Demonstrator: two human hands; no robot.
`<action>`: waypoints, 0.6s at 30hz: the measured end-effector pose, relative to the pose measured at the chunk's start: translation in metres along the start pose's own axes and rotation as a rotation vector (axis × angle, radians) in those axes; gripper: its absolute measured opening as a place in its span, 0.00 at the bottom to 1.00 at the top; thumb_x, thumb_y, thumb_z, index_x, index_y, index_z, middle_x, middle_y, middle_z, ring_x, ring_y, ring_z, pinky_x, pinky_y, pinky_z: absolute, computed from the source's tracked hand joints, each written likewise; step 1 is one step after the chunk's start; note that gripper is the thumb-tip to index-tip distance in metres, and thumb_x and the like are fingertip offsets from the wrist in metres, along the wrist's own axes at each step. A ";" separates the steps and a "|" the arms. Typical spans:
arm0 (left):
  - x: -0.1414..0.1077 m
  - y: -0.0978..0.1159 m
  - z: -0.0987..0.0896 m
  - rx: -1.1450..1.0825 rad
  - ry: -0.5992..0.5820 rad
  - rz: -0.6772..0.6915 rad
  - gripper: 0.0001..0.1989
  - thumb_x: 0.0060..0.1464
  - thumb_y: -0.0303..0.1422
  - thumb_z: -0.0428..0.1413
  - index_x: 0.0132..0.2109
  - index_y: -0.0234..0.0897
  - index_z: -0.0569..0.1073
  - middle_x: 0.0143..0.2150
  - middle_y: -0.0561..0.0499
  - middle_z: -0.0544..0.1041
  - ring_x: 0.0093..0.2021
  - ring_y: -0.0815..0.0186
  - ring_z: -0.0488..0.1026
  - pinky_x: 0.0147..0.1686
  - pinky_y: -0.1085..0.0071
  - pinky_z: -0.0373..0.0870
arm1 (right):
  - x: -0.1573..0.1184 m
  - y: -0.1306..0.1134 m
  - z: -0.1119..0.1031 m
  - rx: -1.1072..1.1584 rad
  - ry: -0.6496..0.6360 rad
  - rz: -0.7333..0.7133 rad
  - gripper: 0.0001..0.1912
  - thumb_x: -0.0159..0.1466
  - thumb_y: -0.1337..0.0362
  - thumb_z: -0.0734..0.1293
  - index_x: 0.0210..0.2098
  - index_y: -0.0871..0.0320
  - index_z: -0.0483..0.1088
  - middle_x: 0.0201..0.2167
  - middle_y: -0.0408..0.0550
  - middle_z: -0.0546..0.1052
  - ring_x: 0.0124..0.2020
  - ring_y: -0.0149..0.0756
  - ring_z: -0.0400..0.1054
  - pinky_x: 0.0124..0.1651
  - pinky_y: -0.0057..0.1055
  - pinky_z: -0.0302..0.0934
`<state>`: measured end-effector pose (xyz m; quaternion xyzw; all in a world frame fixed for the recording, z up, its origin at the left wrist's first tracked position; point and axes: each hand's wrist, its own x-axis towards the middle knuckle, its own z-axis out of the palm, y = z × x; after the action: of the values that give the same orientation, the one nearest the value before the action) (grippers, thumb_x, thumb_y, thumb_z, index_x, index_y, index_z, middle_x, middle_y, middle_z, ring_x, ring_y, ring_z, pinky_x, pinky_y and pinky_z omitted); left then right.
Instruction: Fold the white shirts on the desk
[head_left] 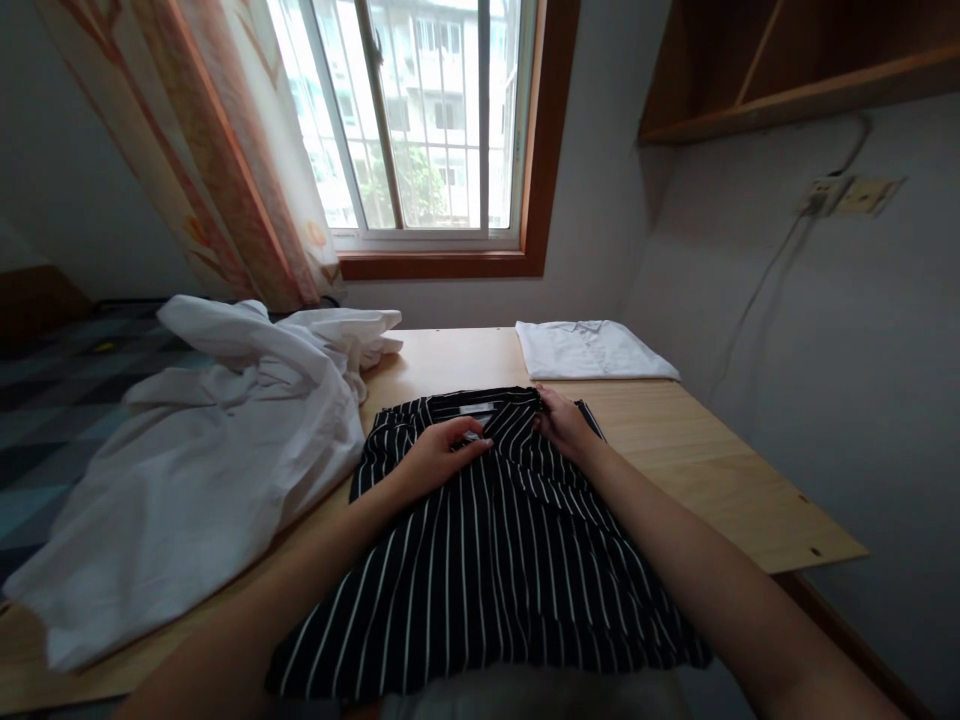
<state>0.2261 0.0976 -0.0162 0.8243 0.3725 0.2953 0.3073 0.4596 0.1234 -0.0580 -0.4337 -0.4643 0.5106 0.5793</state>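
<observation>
My right grip (566,425) pinches the likely soft, light striped shirt (480,570) by its collar (514,424), a good spot, but I can't tell if my left grip (441,455) pinches.

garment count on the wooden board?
3: black striped shirt front centre; rumpled white garment on the left, only partly on it; folded white garment back right. The rumpled heap may hide more.
</observation>
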 end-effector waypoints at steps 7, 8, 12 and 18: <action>0.002 -0.003 -0.025 0.091 0.072 0.021 0.14 0.58 0.43 0.54 0.35 0.39 0.77 0.31 0.52 0.78 0.32 0.66 0.71 0.36 0.69 0.67 | 0.009 -0.004 -0.013 0.294 0.156 0.047 0.07 0.61 0.58 0.64 0.30 0.54 0.69 0.27 0.44 0.77 0.36 0.39 0.74 0.42 0.34 0.70; 0.002 -0.004 -0.029 0.112 0.012 0.037 0.14 0.58 0.43 0.54 0.35 0.40 0.78 0.31 0.52 0.78 0.32 0.66 0.71 0.36 0.69 0.67 | 0.011 -0.004 -0.017 0.323 0.169 0.068 0.07 0.60 0.59 0.64 0.30 0.55 0.70 0.27 0.44 0.77 0.36 0.38 0.74 0.43 0.34 0.71; -0.003 0.005 -0.026 0.260 -0.168 0.192 0.09 0.58 0.40 0.56 0.38 0.44 0.80 0.39 0.49 0.78 0.42 0.61 0.72 0.48 0.61 0.68 | 0.016 -0.002 -0.029 0.363 0.187 0.097 0.06 0.60 0.62 0.65 0.30 0.57 0.72 0.27 0.44 0.79 0.32 0.34 0.75 0.43 0.29 0.71; -0.013 0.025 0.009 0.049 -0.277 0.282 0.13 0.65 0.39 0.50 0.43 0.40 0.77 0.44 0.47 0.77 0.46 0.61 0.72 0.51 0.62 0.68 | 0.017 0.001 -0.030 0.334 0.207 0.096 0.07 0.61 0.61 0.66 0.29 0.57 0.71 0.25 0.44 0.78 0.32 0.36 0.75 0.42 0.31 0.72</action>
<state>0.2360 0.0712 -0.0072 0.9084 0.2145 0.2100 0.2909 0.4892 0.1393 -0.0626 -0.4035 -0.2901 0.5603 0.6627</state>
